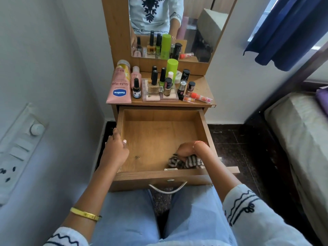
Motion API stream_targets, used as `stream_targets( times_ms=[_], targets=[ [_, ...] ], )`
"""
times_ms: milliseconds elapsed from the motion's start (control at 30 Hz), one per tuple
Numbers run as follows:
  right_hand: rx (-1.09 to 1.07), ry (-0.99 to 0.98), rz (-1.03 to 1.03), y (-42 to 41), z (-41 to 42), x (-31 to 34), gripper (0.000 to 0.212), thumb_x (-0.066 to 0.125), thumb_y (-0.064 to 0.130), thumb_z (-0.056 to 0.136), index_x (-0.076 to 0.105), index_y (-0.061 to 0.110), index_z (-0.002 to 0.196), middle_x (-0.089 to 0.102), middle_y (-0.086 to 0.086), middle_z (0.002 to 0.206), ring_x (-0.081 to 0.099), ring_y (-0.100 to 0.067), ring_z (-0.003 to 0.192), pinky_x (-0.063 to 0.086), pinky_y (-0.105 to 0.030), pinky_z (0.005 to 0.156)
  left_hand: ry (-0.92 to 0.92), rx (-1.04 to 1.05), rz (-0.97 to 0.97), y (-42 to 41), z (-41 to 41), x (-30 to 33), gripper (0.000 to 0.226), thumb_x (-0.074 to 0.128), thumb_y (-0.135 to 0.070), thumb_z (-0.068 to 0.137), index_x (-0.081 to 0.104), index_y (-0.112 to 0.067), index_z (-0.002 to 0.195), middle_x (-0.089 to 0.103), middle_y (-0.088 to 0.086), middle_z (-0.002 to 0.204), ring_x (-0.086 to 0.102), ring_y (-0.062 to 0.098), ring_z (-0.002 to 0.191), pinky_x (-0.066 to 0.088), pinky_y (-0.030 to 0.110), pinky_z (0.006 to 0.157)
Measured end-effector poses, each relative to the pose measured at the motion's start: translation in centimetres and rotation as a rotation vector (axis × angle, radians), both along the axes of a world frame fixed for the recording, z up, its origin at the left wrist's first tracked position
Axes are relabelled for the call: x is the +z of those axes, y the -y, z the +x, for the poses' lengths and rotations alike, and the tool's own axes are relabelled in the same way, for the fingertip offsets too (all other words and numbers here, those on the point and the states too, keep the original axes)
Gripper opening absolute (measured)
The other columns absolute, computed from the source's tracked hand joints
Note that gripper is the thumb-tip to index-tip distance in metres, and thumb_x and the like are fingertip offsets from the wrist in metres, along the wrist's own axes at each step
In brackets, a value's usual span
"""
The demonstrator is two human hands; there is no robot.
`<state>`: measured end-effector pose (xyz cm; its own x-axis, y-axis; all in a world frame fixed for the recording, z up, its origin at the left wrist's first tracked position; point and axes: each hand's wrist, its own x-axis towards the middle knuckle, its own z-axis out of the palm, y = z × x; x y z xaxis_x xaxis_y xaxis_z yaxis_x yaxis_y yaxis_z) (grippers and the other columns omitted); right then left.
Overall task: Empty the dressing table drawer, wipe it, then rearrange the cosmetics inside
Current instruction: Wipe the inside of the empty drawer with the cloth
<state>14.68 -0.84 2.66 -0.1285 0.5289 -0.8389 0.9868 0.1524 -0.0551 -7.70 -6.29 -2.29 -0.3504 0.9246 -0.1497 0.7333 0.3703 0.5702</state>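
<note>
The wooden drawer (159,132) is pulled out and holds only a striped black-and-white cloth (191,162) at its front right. My right hand (188,150) grips that cloth against the drawer floor. My left hand (116,148) holds the drawer's left wall, fingers curled over its edge. On the table top (202,86) above stand the cosmetics: a pink Vaseline tube (119,86), several nail polish bottles (154,80), a green-capped bottle (172,68), a clear palette case (159,97) and orange lip balm tubes (202,97).
A mirror (195,29) rises behind the table top. A white wall with a switch panel (19,148) is close on the left. A bed (301,139) stands to the right under a blue curtain (287,32). The drawer's metal handle (167,188) is above my knees.
</note>
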Motion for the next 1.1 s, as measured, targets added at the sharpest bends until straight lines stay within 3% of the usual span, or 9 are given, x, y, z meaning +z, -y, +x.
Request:
stream_targets(
  times_ms=[133, 267, 367, 467, 533, 667, 800, 933, 1100],
  targets=[
    [-0.082, -0.202, -0.04, 0.7, -3.5, 0.2, 0.013, 0.049, 0.003, 0.073, 0.056, 0.001, 0.084, 0.053, -0.017, 0.092, 0.05, -0.026, 0.078, 0.038, -0.026, 0.058, 0.02, 0.01, -0.012, 0.1, 0.2, 0.3, 0.062, 0.041, -0.017, 0.094, 0.007, -0.011, 0.146, 0.028, 0.014, 0.148, 0.034, 0.033, 0.133, 0.035, 0.044, 0.104],
    [-0.463, -0.584, -0.21, 0.6, -4.1, 0.3, 0.036, 0.043, -0.006, 0.076, 0.054, -0.005, 0.109, 0.061, -0.026, 0.101, 0.06, -0.036, 0.09, 0.051, -0.043, 0.081, 0.046, 0.028, 0.069, 0.1, 0.3, 1.0, 0.056, 0.039, -0.014, 0.095, 0.016, -0.009, 0.145, 0.021, 0.009, 0.152, 0.024, 0.026, 0.139, 0.026, 0.041, 0.112],
    [-0.749, -0.903, -0.352, 0.8, -3.3, 0.8, 0.029, 0.037, -0.009, 0.075, 0.051, 0.002, 0.098, 0.065, -0.015, 0.084, 0.065, -0.027, 0.076, 0.057, -0.033, 0.062, 0.106, 0.012, 0.298, 0.3, 0.5, 2.0, 0.048, 0.039, -0.015, 0.096, 0.028, -0.012, 0.142, 0.029, 0.005, 0.15, 0.027, 0.021, 0.138, 0.025, 0.034, 0.112],
    [-0.85, -1.163, -0.474, 1.0, -2.1, 1.6, 0.036, 0.041, 0.001, 0.068, 0.056, 0.005, 0.1, 0.067, -0.013, 0.088, 0.066, -0.025, 0.078, 0.057, -0.029, 0.063, 0.324, -0.044, 0.457, 0.7, 1.1, 3.3, 0.042, 0.043, -0.023, 0.095, 0.041, -0.016, 0.136, 0.046, 0.0, 0.139, 0.042, 0.013, 0.128, 0.033, 0.024, 0.103],
    [-0.898, -1.262, -0.516, 1.0, -1.8, 2.2, 0.035, 0.046, 0.01, 0.065, 0.062, 0.008, 0.096, 0.07, -0.01, 0.087, 0.068, -0.023, 0.077, 0.056, -0.029, 0.068, 0.527, -0.083, 0.385, 0.9, 1.9, 4.2, 0.042, 0.044, -0.034, 0.093, 0.047, -0.018, 0.132, 0.054, -0.007, 0.127, 0.049, 0.006, 0.116, 0.039, 0.012, 0.091],
    [-0.926, -1.344, -0.486, 1.1, -2.1, 3.0, 0.04, 0.054, 0.034, 0.071, 0.062, 0.008, 0.101, 0.072, -0.008, 0.089, 0.068, -0.018, 0.079, 0.054, -0.028, 0.072, 0.862, -0.003, 0.246, 0.6, 4.1, 4.8, 0.028, 0.041, -0.033, 0.095, 0.066, -0.019, 0.094, 0.066, -0.012, 0.087, 0.059, 0.0, 0.078, 0.043, 0.007, 0.055],
    [-0.798, -1.288, -0.354, 1.0, -2.3, 3.3, 0.053, 0.056, 0.056, 0.075, 0.06, 0.017, 0.11, 0.072, -0.005, 0.099, 0.068, -0.019, 0.091, 0.053, -0.032, 0.079, 1.021, 0.057, 0.2, 0.2, 4.2, 4.8, 0.021, 0.047, -0.027, 0.093, 0.065, -0.019, 0.086, 0.068, 0.002, 0.086, 0.063, 0.018, 0.086, 0.051, 0.029, 0.075],
    [-0.704, -1.118, -0.079, 0.8, -2.2, 3.6, 0.049, 0.068, 0.032, 0.078, 0.054, 0.011, 0.12, 0.067, -0.005, 0.102, 0.066, -0.018, 0.09, 0.053, -0.029, 0.074, 1.04, 0.066, 0.24, 0.3, 3.7, 4.4, 0.013, 0.055, -0.028, 0.088, 0.065, -0.021, 0.087, 0.069, -0.002, 0.086, 0.064, 0.017, 0.085, 0.052, 0.028, 0.07],
    [-0.47, -0.971, 0.244, 0.2, -1.8, 4.1, 0.014, 0.058, 0.029, 0.089, 0.064, 0.016, 0.089, 0.067, -0.003, 0.084, 0.064, -0.017, 0.077, 0.052, -0.029, 0.072, 0.877, 0.047, 0.347, 0.3, 3.8, 4.2, 0.009, 0.06, -0.03, 0.086, 0.063, -0.022, 0.082, 0.07, -0.003, 0.083, 0.066, 0.014, 0.079, 0.052, 0.025, 0.065]
  ],
)
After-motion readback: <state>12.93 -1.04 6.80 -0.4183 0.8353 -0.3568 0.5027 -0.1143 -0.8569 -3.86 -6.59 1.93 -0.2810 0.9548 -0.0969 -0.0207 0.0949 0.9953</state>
